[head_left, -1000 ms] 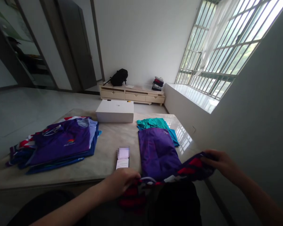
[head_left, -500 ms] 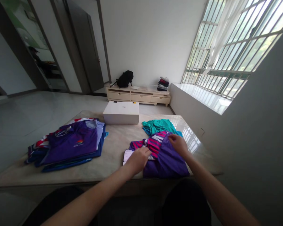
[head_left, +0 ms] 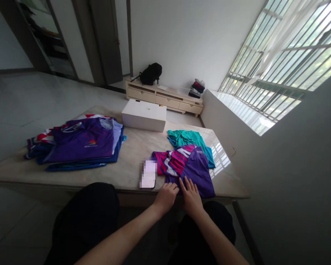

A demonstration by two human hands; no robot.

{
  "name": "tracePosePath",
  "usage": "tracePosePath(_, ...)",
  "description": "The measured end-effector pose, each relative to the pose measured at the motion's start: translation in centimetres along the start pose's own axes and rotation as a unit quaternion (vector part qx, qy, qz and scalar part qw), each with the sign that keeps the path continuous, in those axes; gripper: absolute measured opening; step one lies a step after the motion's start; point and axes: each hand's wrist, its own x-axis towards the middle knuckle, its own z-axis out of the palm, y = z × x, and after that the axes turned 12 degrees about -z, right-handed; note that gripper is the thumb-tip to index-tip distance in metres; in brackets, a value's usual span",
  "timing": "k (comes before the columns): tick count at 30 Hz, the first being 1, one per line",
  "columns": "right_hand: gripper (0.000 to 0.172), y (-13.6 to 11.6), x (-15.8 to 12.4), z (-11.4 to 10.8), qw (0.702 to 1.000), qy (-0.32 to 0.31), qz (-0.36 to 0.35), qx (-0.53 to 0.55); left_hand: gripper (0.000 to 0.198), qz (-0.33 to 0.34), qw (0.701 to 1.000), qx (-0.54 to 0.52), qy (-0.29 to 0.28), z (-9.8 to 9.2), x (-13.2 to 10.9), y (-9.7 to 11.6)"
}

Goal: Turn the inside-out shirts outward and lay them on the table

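A purple shirt (head_left: 200,171) with a pink-and-white striped sleeve (head_left: 169,163) lies partly folded near the table's front edge. At its near-left edge my left hand (head_left: 167,197) has its fingers curled in on the fabric. Just beside it, my right hand (head_left: 192,197) rests on the shirt with fingers spread, open and flat. A phone-like object (head_left: 149,175), blurred by pixels, lies left of the sleeve. Behind the purple shirt are a green shirt (head_left: 184,138) and some blue fabric (head_left: 209,156), partly covered by it.
A pile of shirts, purple one on top (head_left: 85,141), lies on the table's left side. A white box (head_left: 145,116) stands at the table's far edge. Beyond, a low cabinet (head_left: 165,99) carries a black backpack (head_left: 151,73) and stacked clothes (head_left: 197,88). A barred window is at right.
My right hand has come down from the shirt's upper part to its near edge and spread its fingers. My left hand has moved nearer, uncovering the phone-like object. The view has tilted.
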Motion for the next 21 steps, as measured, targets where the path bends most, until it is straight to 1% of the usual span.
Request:
tracePosePath(3,0.080,-1.2,1.5,1.3,1.000,-0.002,0.012,-0.019,0.026,-0.007,0.999,-0.038,0.012,-0.9,-1.7,0.6)
tracePosePath(4,0.075,-1.2,1.9,1.3,1.000,-0.002,0.009,-0.013,0.028,-0.004,0.999,-0.051,0.010,-1.3,-2.6,0.6)
tracePosePath(6,0.074,-1.0,2.3,1.1,1.000,-0.004,-0.005,0.005,0.031,0.007,0.997,-0.075,-0.001,-2.1,-4.5,0.1)
tracePosePath(9,0.080,-0.6,2.0,0.2,0.999,-0.002,-0.016,0.046,0.033,0.000,0.995,-0.094,-0.030,-3.3,-7.2,-1.2)
tracePosePath(11,0.079,-0.4,1.5,-0.3,0.997,0.004,-0.015,0.081,0.033,-0.016,0.994,-0.101,-0.045,-4.0,-8.3,-2.1)
tracePosePath(13,0.075,-0.4,1.0,-0.9,0.992,0.019,-0.006,0.121,0.035,-0.028,0.992,-0.109,-0.057,-4.4,-8.9,-2.7)
tracePosePath(16,0.066,-0.1,0.8,-2.3,0.981,0.058,0.024,0.186,0.036,-0.043,0.989,-0.127,-0.070,-4.5,-9.1,-3.1)
tracePosePath(18,0.058,0.1,1.0,-3.6,0.965,0.091,0.041,0.243,0.036,-0.050,0.985,-0.144,-0.078,-4.3,-9.3,-3.3)
tracePosePath(20,0.044,0.3,1.3,-5.5,0.939,0.125,0.051,0.317,0.035,-0.059,0.980,-0.167,-0.087,-4.1,-9.6,-3.4)
tracePosePath(21,0.037,0.4,1.5,-6.7,0.921,0.144,0.053,0.359,0.034,-0.064,0.977,-0.180,-0.091,-4.0,-9.7,-3.5)
